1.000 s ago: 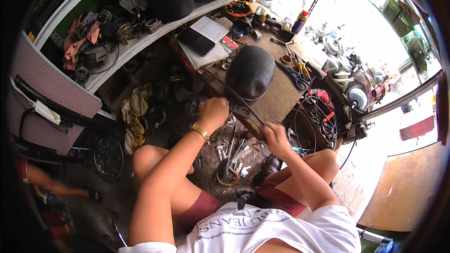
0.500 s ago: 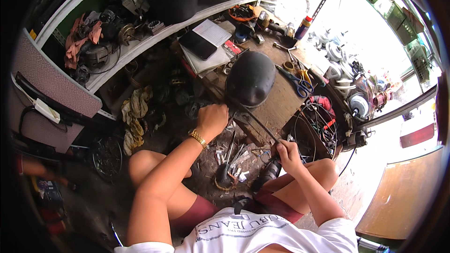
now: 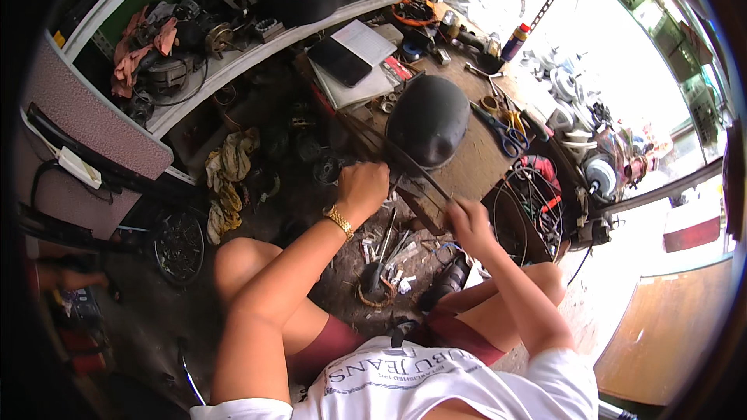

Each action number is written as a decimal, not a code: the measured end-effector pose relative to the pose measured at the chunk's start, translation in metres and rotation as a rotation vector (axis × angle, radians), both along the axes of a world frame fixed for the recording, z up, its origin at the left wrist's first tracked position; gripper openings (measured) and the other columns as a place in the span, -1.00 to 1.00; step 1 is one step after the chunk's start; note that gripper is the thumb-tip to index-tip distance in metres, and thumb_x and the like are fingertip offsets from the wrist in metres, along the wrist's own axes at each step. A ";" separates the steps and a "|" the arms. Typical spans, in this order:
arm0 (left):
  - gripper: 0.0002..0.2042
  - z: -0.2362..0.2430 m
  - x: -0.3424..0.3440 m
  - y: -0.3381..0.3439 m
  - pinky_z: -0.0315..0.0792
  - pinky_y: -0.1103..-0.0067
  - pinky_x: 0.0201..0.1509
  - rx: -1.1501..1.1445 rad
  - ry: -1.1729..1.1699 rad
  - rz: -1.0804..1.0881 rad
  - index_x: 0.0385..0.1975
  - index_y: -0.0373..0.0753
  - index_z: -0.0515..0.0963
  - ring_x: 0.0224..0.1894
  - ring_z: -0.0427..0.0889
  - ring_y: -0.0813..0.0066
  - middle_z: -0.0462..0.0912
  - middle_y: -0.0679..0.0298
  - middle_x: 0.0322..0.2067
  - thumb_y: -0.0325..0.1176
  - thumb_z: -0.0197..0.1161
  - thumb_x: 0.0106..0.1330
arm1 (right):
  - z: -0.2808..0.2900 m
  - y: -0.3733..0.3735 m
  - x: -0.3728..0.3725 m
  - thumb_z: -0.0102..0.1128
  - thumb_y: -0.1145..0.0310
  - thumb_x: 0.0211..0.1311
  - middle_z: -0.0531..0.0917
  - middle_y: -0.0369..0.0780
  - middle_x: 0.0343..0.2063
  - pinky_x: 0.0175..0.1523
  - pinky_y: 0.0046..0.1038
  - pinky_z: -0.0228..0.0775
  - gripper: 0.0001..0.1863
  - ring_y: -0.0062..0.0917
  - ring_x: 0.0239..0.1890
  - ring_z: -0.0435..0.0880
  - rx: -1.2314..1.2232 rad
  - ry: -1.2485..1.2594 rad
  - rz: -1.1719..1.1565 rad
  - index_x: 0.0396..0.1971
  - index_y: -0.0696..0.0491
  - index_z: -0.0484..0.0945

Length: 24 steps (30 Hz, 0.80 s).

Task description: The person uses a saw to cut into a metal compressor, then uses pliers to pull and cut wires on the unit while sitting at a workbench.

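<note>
My right hand [image 3: 469, 225] is closed around the near end of a long, thin dark bar [image 3: 426, 177]. The bar slants away to the left, past the near side of a black, rounded dome-shaped piece [image 3: 427, 120] on the wooden bench [image 3: 467, 175]. Left of the bench's near corner, my left hand [image 3: 364, 189] makes a fist with a gold watch [image 3: 339, 222] at its wrist. What its fingers grip is hidden. The bar's far end is lost among dark things behind my left hand.
Scissors [image 3: 504, 131], a phone [image 3: 340, 61] and papers share the bench. Tangled wires fill a box [image 3: 537, 202] at right. Debris and a black-handled tool [image 3: 373, 274] lie between my legs. A wire basket [image 3: 178, 247] and stained cloth [image 3: 229, 179] are left. Someone's limb [image 3: 74, 278] shows far left.
My right hand has moved forward and left, carrying the bar along its length. My left hand stays in about the same place by the bench. The whole view has shifted slightly.
</note>
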<state>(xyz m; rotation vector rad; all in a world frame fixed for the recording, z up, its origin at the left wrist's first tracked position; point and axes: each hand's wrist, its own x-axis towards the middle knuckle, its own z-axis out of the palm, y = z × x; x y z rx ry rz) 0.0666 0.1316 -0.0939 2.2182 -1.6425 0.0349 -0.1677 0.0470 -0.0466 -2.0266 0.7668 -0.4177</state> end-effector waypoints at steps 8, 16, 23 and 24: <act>-0.75 0.008 -0.005 0.005 0.52 0.19 -0.31 0.014 0.026 -0.051 -0.50 -0.22 0.61 -0.41 0.70 0.03 0.67 0.03 -0.55 -0.26 0.09 0.35 | -0.024 0.010 0.051 0.14 0.45 0.30 0.66 0.05 -0.41 -0.22 -0.27 0.46 -0.61 -0.04 -0.33 0.67 -0.294 -0.193 0.082 0.13 0.02 0.45; -0.73 0.008 -0.020 0.013 0.53 0.20 -0.29 -0.002 0.112 0.019 -0.42 -0.22 0.60 -0.38 0.70 0.05 0.68 0.04 -0.49 -0.22 0.04 0.39 | 0.011 0.001 0.051 0.07 0.61 0.27 0.68 0.05 -0.26 -0.11 -0.32 0.49 -0.51 -0.03 -0.27 0.67 -0.241 -0.175 0.139 0.19 -0.06 0.51; -0.72 0.007 -0.019 0.015 0.54 0.20 -0.29 0.038 0.171 0.071 -0.46 -0.22 0.61 -0.38 0.69 0.03 0.68 0.05 -0.49 -0.22 0.05 0.39 | 0.056 0.012 -0.028 0.06 0.59 0.29 0.67 0.04 -0.29 -0.17 -0.34 0.51 -0.55 -0.07 -0.28 0.69 -0.229 -0.079 0.167 0.17 -0.05 0.53; -0.72 0.008 -0.018 0.020 0.54 0.21 -0.29 0.034 0.174 0.083 -0.47 -0.21 0.61 -0.38 0.69 0.03 0.68 0.04 -0.49 -0.22 0.05 0.39 | 0.059 0.012 -0.029 0.07 0.59 0.29 0.67 0.04 -0.31 -0.18 -0.33 0.51 -0.54 -0.08 -0.29 0.69 -0.251 -0.076 0.192 0.17 -0.06 0.53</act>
